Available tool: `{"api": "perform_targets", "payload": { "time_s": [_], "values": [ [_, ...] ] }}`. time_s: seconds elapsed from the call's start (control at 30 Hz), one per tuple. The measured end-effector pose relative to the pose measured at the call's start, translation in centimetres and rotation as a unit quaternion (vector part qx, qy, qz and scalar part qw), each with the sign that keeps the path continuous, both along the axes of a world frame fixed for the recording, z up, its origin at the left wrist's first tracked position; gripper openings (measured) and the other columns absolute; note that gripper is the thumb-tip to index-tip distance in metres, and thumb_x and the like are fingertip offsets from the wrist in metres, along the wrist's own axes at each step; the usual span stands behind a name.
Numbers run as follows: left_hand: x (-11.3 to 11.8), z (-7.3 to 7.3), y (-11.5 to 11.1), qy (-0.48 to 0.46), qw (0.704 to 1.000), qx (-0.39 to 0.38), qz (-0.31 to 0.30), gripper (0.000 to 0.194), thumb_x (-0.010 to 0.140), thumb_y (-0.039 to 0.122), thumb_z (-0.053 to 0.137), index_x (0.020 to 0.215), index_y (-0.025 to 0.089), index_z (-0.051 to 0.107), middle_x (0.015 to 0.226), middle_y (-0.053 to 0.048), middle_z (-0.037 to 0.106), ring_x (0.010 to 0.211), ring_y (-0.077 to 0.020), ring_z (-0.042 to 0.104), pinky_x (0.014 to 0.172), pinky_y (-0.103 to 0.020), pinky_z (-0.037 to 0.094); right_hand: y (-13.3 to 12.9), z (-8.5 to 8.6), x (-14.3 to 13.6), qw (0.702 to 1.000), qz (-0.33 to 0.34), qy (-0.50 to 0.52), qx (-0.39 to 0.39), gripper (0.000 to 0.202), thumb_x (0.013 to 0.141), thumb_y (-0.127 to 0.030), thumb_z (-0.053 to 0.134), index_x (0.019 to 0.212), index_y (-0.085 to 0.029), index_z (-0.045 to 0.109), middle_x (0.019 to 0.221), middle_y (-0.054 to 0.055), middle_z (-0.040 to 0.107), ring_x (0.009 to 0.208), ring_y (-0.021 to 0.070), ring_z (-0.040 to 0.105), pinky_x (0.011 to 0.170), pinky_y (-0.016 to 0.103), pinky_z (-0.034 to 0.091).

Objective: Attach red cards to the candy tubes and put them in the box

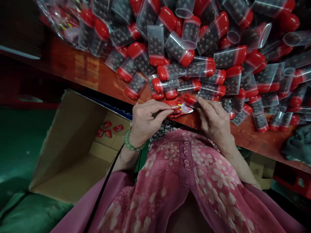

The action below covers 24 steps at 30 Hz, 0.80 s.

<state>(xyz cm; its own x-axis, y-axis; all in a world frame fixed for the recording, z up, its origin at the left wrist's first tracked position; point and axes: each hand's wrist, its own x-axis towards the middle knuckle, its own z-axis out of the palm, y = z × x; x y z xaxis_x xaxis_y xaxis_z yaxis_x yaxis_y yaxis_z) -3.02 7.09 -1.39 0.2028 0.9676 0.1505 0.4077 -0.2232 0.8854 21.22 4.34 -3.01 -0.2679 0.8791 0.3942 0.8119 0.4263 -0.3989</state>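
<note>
My left hand [149, 119], with a green bead bracelet at the wrist, pinches the left end of a small red printed packet [181, 105] at the table's front edge. To its right, my right hand [215, 119] has thumb and fingers closed round the end of a red-capped clear tube [191, 99], whose red cap points toward the packet. Much of that tube is hidden by the fingers. Just beyond both hands lies a large heap of clear tubes with red caps [170, 70], filled with small dark balls.
An open cardboard box [77, 152] stands below the table edge at left, with several small red items [108, 133] inside. A clear plastic bag [65, 24] lies at the upper left of the orange-brown table [80, 69]. Dark cloth [298, 142] is at the right.
</note>
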Motion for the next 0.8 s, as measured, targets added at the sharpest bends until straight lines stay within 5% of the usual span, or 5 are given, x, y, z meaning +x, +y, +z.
{"api": "perform_targets", "payload": {
  "time_s": [0.23, 0.4, 0.53, 0.8],
  "values": [
    [0.6, 0.8, -0.6, -0.048, 0.999, 0.008, 0.011, 0.008, 0.087, 0.030, 0.083, 0.083, 0.024, 0.081, 0.081, 0.000, 0.082, 0.073, -0.0147, 0.075, 0.070, -0.030, 0.060, -0.6, 3.1, 0.9, 0.986, -0.043, 0.151, -0.063, 0.033, 0.101, -0.027, 0.064, 0.133, -0.030, 0.071, 0.114, 0.007, 0.081, 0.098, 0.0245, 0.079, 0.086, 0.041, 0.066],
    [1.0, 1.0, -0.8, -0.073, 0.996, -0.059, 0.000, 0.010, 0.086, 0.036, 0.083, 0.084, 0.026, 0.082, 0.083, 0.001, 0.081, 0.074, -0.0150, 0.075, 0.071, -0.031, 0.062, -1.1, 6.1, 1.0, 0.957, -0.042, 0.256, -0.130, 0.042, 0.095, -0.022, 0.073, 0.134, -0.040, 0.073, 0.119, 0.000, 0.081, 0.100, 0.0248, 0.079, 0.088, 0.043, 0.066],
    [1.3, 1.5, -0.8, -0.151, 0.986, -0.068, -0.024, 0.007, 0.082, 0.021, 0.086, 0.084, 0.025, 0.081, 0.083, 0.003, 0.081, 0.076, -0.0132, 0.076, 0.074, -0.028, 0.062, -1.1, 7.1, 0.8, 0.968, -0.001, 0.222, -0.116, 0.047, 0.094, -0.018, 0.075, 0.133, -0.043, 0.072, 0.116, -0.004, 0.082, 0.100, 0.0229, 0.078, 0.088, 0.040, 0.067],
    [1.7, 1.2, -1.1, -0.115, 0.985, -0.119, -0.051, 0.007, 0.084, 0.025, 0.085, 0.081, 0.021, 0.079, 0.081, 0.000, 0.080, 0.074, -0.0143, 0.074, 0.071, -0.028, 0.060, -0.7, 7.1, 1.9, 0.966, 0.108, 0.168, -0.163, 0.045, 0.094, -0.015, 0.074, 0.135, -0.033, 0.071, 0.117, 0.000, 0.082, 0.100, 0.0202, 0.079, 0.088, 0.035, 0.067]
  ]
}}
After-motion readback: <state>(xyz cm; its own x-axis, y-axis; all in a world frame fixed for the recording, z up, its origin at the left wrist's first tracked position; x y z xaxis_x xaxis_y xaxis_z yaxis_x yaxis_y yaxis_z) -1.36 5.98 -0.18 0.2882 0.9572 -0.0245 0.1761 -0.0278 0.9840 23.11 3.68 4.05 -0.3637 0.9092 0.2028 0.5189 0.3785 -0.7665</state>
